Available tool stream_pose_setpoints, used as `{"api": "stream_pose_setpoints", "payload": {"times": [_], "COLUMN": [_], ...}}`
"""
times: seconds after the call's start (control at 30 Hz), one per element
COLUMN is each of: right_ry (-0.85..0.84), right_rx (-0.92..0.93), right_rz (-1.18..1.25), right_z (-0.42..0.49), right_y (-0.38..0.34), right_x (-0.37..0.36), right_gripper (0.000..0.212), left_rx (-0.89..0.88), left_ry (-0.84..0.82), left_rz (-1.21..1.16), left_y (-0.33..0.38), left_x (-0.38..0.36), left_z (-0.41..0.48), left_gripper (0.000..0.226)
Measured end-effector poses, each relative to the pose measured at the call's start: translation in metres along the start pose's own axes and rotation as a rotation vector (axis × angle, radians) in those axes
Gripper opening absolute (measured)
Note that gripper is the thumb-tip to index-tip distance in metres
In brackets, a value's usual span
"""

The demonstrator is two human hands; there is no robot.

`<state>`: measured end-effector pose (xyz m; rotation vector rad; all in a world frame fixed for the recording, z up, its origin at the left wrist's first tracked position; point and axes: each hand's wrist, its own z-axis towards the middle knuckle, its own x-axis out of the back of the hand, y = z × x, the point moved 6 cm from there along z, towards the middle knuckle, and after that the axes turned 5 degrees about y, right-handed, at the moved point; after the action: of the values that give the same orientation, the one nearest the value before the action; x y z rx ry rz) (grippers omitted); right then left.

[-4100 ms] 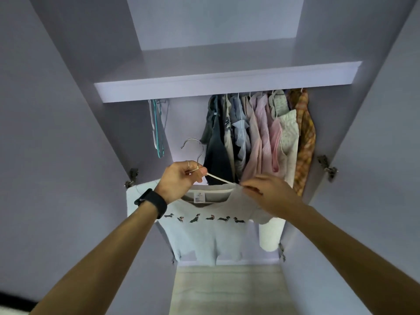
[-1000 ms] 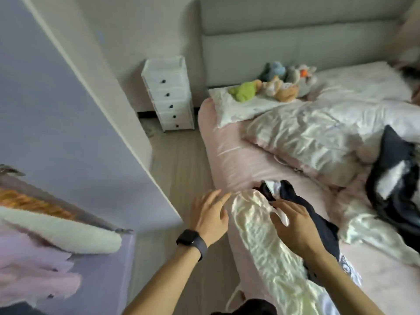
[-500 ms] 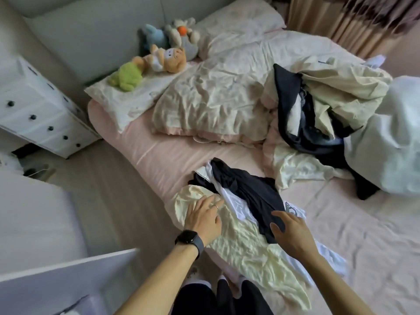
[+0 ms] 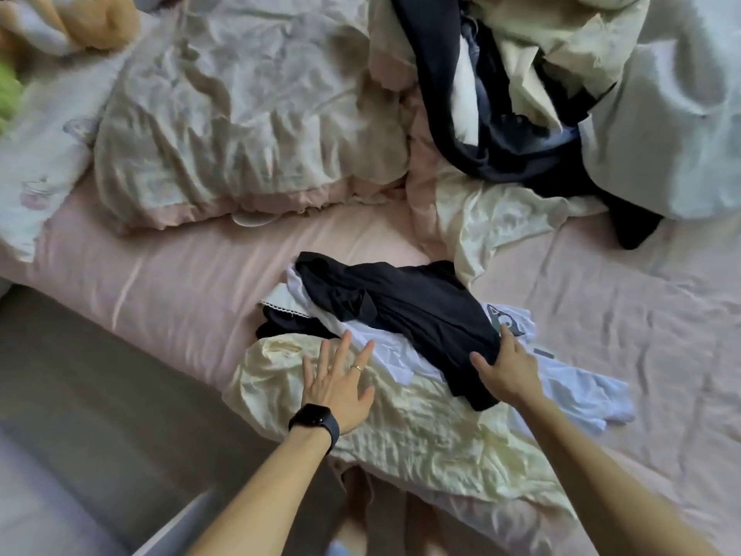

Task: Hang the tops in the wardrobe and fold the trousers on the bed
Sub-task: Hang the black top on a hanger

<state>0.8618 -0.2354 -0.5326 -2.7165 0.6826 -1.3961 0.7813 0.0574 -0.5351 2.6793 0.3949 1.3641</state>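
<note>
The black garment (image 4: 405, 311) lies crumpled on the pink sheet (image 4: 180, 282) of the bed, topmost in a small heap. Under it and sticking out on its right is a white garment (image 4: 581, 387) with a small printed figure. Under both, toward the person, spreads a pale yellow garment (image 4: 421, 431), creased and reaching over the mattress edge.

The right hand (image 4: 507, 367) sits on the near right edge of the black garment. Its thumb is spread out on the dark cloth and one finger is stretched along the edge. The other fingers are not plain, so whether they grip cannot be told. Left of the black garment, the left hand (image 4: 337, 379) lies flat, palm down, fingers straight and apart, on the yellow cloth with its fingertips at the white. It has a ring (image 4: 356, 368) on one finger and a dark watch (image 4: 314, 419) on the wrist.

Beyond the black garment lies a rumpled duvet (image 4: 240, 114). Beyond it to the right is a pile of clothes (image 4: 541, 54) (cream, dark and pale pieces tangled together). Far to its upper left a plush toy (image 4: 100, 22) shows at the frame's corner.
</note>
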Motion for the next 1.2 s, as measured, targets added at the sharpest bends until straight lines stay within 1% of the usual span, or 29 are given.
{"api": "stream_pose_setpoints", "payload": {"times": [0.03, 0.07, 0.13, 0.17, 0.23, 0.3, 0.33, 0.4, 0.47, 0.57, 0.6, 0.67, 0.77, 0.83, 0.9, 0.97, 1.03, 1.13, 1.2], "right_ry": [0.009, 0.052, 0.161, 0.21, 0.299, 0.395, 0.438, 0.465, 0.444, 0.369, 0.345, 0.285, 0.285, 0.306, 0.321, 0.339, 0.346, 0.307, 0.317], "right_rx": [-0.015, -0.015, -0.007, -0.003, 0.007, 0.034, 0.078, 0.185, 0.278, 0.468, 0.555, 0.653, 0.821, 0.911, 0.988, 1.023, 1.019, 1.025, 1.054], "right_rz": [-0.021, -0.039, -0.051, -0.041, 0.016, 0.132, 0.203, 0.359, 0.462, 0.542, 0.555, 0.544, 0.591, 0.612, 0.648, 0.695, 0.75, 0.833, 0.827], "right_z": [0.013, 0.02, 0.027, 0.027, 0.02, 0.006, -0.006, -0.028, -0.052, -0.088, -0.11, -0.132, -0.183, -0.218, -0.252, -0.274, -0.29, -0.31, -0.324], "right_y": [0.006, 0.009, 0.016, 0.018, 0.015, 0.007, 0.0, -0.019, -0.048, -0.107, -0.138, -0.176, -0.237, -0.272, -0.299, -0.315, -0.326, -0.339, -0.348], "right_x": [-0.011, -0.015, -0.02, -0.021, -0.017, -0.004, 0.007, 0.03, 0.062, 0.117, 0.149, 0.178, 0.238, 0.275, 0.305, 0.325, 0.34, 0.353, 0.357], "right_gripper": [0.077, 0.067, 0.036, 0.027, 0.024, 0.023, 0.022, 0.017, 0.013, 0.01, 0.008, 0.009, 0.012, 0.015, 0.017, 0.018, 0.019, 0.023, 0.024], "left_rx": [0.008, 0.019, 0.029, 0.031, 0.024, 0.02, 0.02, 0.041, 0.096, 0.105, 0.083, 0.048, -0.033, -0.115, -0.191, -0.248, -0.276, -0.255, -0.225], "left_ry": [-0.025, -0.037, -0.058, -0.056, -0.061, -0.091, -0.102, -0.109, -0.062, 0.091, 0.166, 0.241, 0.414, 0.482, 0.499, 0.489, 0.525, 0.693, 0.754], "left_rz": [0.002, 0.011, 0.017, 0.017, 0.014, -0.004, -0.02, -0.083, -0.201, -0.386, -0.408, -0.442, -0.489, -0.538, -0.604, -0.696, -0.823, -0.923, -0.869], "left_y": [-0.006, -0.011, -0.019, -0.022, -0.024, -0.023, -0.022, -0.021, -0.021, -0.015, -0.013, -0.008, -0.003, 0.004, 0.01, 0.018, 0.022, 0.019, 0.016], "left_x": [-0.014, -0.023, -0.04, -0.047, -0.054, -0.055, -0.052, -0.038, -0.008, 0.064, 0.108, 0.157, 0.243, 0.292, 0.329, 0.349, 0.364, 0.386, 0.397], "left_z": [0.01, 0.014, 0.021, 0.023, 0.025, 0.025, 0.02, 0.012, 0.0, -0.018, -0.032, -0.044, -0.084, -0.115, -0.146, -0.174, -0.204, -0.243, -0.263], "left_gripper": [0.072, 0.072, 0.073, 0.075, 0.076, 0.077, 0.076, 0.074, 0.074, 0.078, 0.079, 0.084, 0.092, 0.095, 0.096, 0.086, 0.067, 0.047, 0.042]}}
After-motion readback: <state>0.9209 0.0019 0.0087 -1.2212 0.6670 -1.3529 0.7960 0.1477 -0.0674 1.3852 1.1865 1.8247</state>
